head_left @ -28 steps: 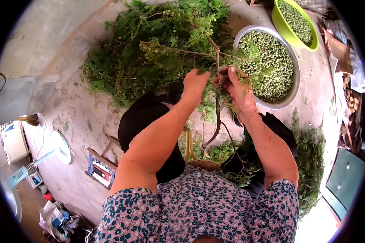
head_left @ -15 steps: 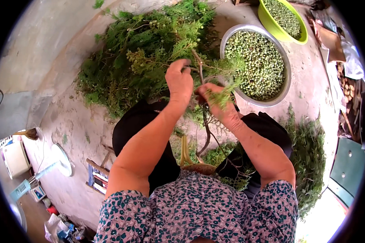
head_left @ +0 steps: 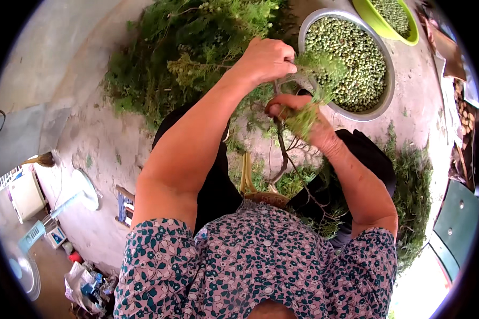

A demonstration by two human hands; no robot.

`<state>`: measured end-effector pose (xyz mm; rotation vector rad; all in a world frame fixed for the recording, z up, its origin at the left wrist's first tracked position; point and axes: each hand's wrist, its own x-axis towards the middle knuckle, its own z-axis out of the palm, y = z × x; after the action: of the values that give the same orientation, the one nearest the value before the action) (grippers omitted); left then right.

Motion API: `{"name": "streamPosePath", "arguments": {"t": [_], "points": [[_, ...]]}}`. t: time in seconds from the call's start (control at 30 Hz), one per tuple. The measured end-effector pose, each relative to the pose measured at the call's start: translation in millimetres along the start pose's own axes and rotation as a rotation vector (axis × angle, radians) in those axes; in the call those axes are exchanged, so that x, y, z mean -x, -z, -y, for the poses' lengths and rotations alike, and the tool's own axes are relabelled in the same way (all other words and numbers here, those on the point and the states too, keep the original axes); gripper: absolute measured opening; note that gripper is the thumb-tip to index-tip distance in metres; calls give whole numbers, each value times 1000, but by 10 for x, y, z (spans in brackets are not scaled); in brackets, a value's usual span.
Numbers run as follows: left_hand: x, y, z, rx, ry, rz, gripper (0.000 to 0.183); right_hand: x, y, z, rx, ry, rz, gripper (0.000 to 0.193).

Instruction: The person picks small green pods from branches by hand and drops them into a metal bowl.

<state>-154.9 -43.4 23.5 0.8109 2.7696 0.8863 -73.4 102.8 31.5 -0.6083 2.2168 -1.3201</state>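
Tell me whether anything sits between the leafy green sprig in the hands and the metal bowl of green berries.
Nothing visible does. The left hand and right hand hold the leafy green sprig right at the near rim of the round metal bowl, with only open air between.

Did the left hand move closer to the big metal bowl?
Yes. The left hand went from the leafy pile toward the metal bowl, nearly reaching its rim.

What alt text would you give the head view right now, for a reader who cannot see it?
Both hands grip a leafy green sprig above a metal bowl of small green seeds: the left hand closed on its top, the right hand around the woody stem. A pile of green branches lies on the concrete beyond.
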Motion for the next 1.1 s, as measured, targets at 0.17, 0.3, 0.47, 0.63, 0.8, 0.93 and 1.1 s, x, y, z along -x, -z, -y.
{"name": "streamPosePath", "arguments": {"t": [0.17,0.3,0.47,0.63,0.8,0.93,1.1], "points": [[8,128,-54,770,124,38,15,11,-146,-39,88,230,-30,16],[40,275,-111,903,179,-23,16,-17,-154,-74,162,349,-85,9],[74,299,-130,964,179,-140,15,-22,-191,-67,264,285,-54,12],[69,314,-159,1026,155,-205,16,-52,-165,-119,355,223,59,33],[79,310,-183,1080,113,-222,15,-73,-99,-20,253,234,-21,34],[60,263,-185,1068,225,-263,11,-173,-57,-211,109,140,-490,35],[124,285,-122,1086,258,-226,11,-313,79,-516,-1073,-633,-650,21]]}}
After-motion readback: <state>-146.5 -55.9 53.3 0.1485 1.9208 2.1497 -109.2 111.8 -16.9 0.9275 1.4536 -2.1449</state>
